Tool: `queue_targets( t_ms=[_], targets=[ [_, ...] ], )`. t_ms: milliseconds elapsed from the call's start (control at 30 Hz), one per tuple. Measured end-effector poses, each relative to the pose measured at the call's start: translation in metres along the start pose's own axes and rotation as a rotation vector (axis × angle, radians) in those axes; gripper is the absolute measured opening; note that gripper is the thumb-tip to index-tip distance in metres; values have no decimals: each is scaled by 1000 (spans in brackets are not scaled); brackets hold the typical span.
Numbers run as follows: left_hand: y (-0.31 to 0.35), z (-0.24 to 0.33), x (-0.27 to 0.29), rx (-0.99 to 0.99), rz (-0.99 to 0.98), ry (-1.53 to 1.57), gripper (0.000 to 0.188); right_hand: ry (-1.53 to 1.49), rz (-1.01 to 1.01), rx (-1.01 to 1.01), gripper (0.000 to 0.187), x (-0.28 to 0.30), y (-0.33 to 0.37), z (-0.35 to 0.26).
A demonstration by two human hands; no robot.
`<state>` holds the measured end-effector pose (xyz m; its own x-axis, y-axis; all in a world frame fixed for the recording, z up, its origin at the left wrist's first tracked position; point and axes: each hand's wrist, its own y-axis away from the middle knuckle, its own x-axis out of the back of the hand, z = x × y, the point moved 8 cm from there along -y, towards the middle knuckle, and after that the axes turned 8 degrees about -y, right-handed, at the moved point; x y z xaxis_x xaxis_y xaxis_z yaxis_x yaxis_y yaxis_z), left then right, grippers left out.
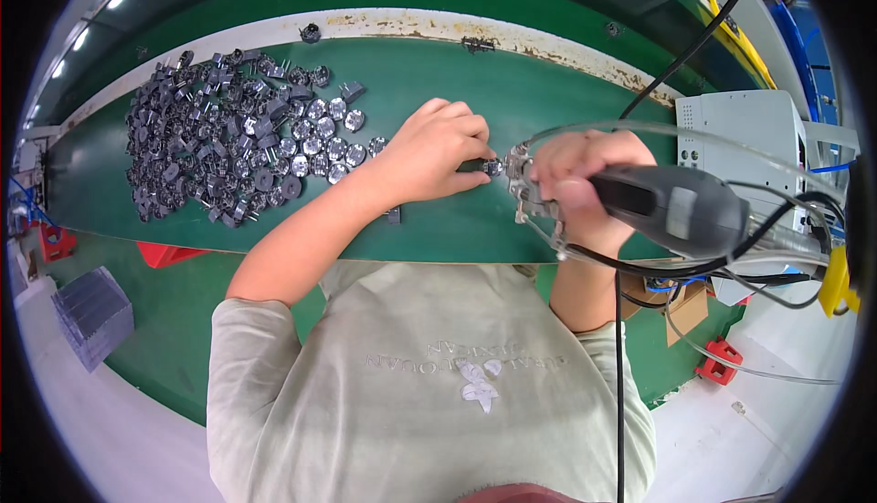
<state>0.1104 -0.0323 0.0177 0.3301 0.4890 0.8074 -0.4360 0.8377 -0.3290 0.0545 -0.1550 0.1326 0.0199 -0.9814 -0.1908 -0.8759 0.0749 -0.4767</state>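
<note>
My left hand [437, 148] rests on the green work surface [429, 83] and pinches a small dark plug part [491, 168] between its fingertips. My right hand [585, 183] grips a grey and black power tool [671, 211] lying sideways, its metal tip [521, 179] pointing left and touching the small part. Cables and a clear tube run from the tool's rear to the right.
A large pile of several dark plug parts [228, 137] lies on the surface at the left. A grey control box [740, 133] stands at the right. A red bin [169, 254] and a grey stack [91, 313] sit low on the left, a red item [720, 361] low on the right.
</note>
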Motion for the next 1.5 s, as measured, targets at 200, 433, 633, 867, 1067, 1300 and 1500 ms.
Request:
queue_targets(
  t_ms=[200,433,633,867,1067,1300,1500],
  targets=[
    [5,-4,0,6,21,-7,27,-114,63,134,37,6,8,-41],
    [4,-2,-2,-6,3,-3,27,-196,122,74,34,8,16,-14],
    [5,-3,-1,1,4,-5,27,-119,-17,48,25,3,15,-10],
    [3,-4,-1,5,-10,1,27,-189,67,48,34,1,15,-6],
    [4,-4,-1,13,-11,16,27,-69,-22,8,28,-2,13,-6],
    [5,-4,-3,9,-3,17,26,-36,-18,-9,28,-8,10,-3],
    [1,2,-1,-31,10,-20,24,123,-199,28,25,-35,5,-3]
  ],
)
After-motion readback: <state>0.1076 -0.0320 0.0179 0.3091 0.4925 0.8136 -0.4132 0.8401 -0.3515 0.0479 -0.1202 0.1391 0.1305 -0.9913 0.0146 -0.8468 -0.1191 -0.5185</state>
